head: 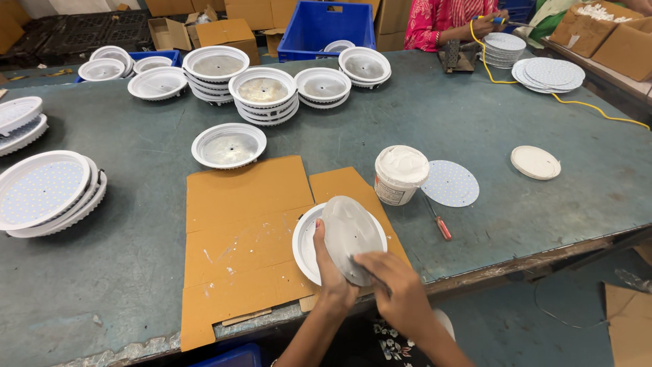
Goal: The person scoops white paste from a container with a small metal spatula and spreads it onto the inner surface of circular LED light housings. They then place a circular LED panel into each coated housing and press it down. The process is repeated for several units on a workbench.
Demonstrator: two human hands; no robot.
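My left hand (331,268) holds a grey round metal plate (348,234) tilted up on edge over a white round lamp housing (305,245) that lies on flattened brown cardboard (244,231). Against the plate's lower edge, my right hand (401,289) grips a thin dark tool; its tip is hidden. Just beyond stands a white tub of white paste (401,174), with a round white LED board (451,183) beside it. A small red-handled screwdriver (441,225) lies between the tub and the table's front edge.
Stacks of white lamp housings (263,95) fill the back of the grey-green table (122,265) and its left edge (44,194). A white lid (535,162) lies right. Another person in pink (441,20) works at the far end beside round boards (547,73) and a yellow cable (584,109).
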